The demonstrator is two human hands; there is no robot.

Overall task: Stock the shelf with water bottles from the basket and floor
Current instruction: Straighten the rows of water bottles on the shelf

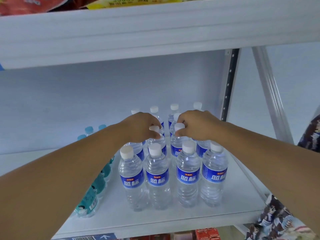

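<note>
Up on the shelf (233, 184), both hands (142, 126) pinch capped water bottles (177, 139), second row.

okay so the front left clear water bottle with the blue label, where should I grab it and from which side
Grip the front-left clear plastic water bottle with the blue label at its white cap and neck, from above and in front. It stands upright at the open shelf edge, another bottle close on its right, so its sides are cramped.

Both bare arms reach forward, angled inward. Left hand (141, 126) and right hand (196, 124) sit close together, knuckles up, fingers curled down and pinched shut on something each.
</note>
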